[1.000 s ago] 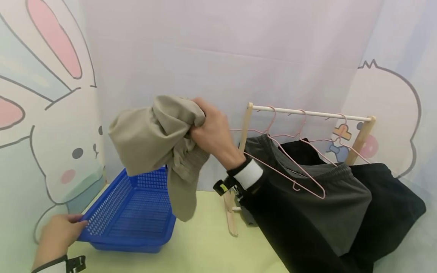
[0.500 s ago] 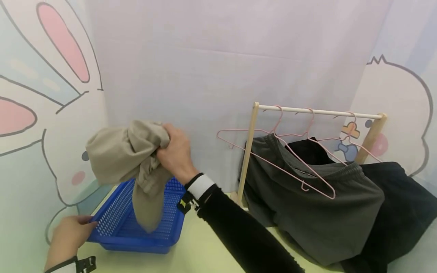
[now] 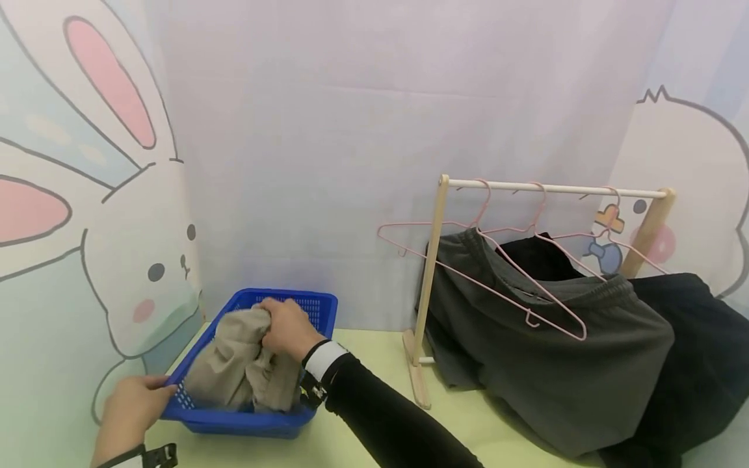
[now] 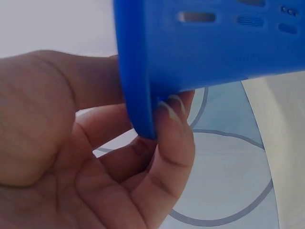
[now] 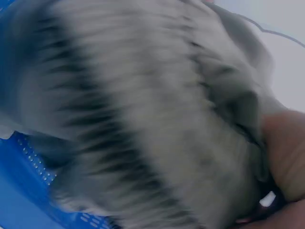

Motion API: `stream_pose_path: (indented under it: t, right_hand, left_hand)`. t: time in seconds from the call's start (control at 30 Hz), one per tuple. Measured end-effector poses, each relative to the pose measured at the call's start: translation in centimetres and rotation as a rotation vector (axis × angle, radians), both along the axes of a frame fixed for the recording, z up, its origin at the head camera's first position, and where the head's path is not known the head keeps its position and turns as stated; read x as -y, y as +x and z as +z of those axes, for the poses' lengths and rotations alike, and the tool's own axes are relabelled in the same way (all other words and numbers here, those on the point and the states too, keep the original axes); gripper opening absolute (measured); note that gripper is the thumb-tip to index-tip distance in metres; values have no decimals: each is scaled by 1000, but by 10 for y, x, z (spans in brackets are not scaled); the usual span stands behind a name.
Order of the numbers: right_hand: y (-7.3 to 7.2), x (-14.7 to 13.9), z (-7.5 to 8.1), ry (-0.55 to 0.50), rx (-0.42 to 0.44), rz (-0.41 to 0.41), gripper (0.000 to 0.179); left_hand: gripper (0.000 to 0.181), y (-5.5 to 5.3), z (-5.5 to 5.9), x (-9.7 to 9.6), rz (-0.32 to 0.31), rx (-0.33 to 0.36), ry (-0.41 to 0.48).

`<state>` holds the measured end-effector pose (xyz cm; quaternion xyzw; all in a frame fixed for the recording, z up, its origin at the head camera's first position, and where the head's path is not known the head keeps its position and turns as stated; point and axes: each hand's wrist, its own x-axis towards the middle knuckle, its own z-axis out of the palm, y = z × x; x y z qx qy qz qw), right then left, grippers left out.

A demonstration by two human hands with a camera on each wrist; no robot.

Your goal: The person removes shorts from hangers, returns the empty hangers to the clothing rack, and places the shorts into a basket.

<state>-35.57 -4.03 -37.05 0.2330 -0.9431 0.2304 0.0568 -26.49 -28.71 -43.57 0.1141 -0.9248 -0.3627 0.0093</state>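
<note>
My right hand (image 3: 289,330) grips a bunched beige garment (image 3: 231,357) with a gathered elastic waistband, lowered inside the blue plastic basket (image 3: 251,426). In the right wrist view the ribbed waistband of the garment (image 5: 138,105) fills most of the picture, blurred, with the basket's perforated wall behind it. At the basket's near left corner, my left hand (image 3: 133,403) pinches the rim. The left wrist view shows its thumb on one side of the basket rim (image 4: 136,71) and curled fingertips on the other.
A small wooden rack (image 3: 433,273) with a white rail stands at the right. From it hang several pink hangers (image 3: 486,240), with dark grey shorts (image 3: 562,364) and a black garment (image 3: 702,351). A cartoon-printed curtain (image 3: 328,143) closes off the back of the yellow-green table (image 3: 363,364).
My right hand has carried the beige garment left and down, from the air above the basket into it. The left hand keeps its hold on the rim.
</note>
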Motion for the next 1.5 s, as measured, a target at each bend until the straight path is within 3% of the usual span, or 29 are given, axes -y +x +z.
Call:
stream_pose_path:
  t: [0.27,0.43,0.73,0.93,1.2,1.33,1.5]
  right_hand:
    - [19,-3,-4,447,145,92,71]
    - [27,-5,-4,545,205,79,89]
    - [32,-17,4,513,176,102,87]
    - [37,-35,25,433,137,129,82]
    - [50,-74,55,349,-8,111,81]
    - [60,-103,66,268,-64,131,81]
    - [75,-139,75,164,-111,141,80]
  left_hand:
    - [44,-1,-1,-10,34,39,44]
    - [45,1,1,-14,26,41,36]
    - [45,-1,1,-18,5,48,26]
    - [47,-1,1,-17,-30,46,-2]
    - [58,0,7,-3,-81,-15,-118]
    - [64,4,18,1,-40,-70,-178]
    - [65,12,36,-8,89,-165,-206]
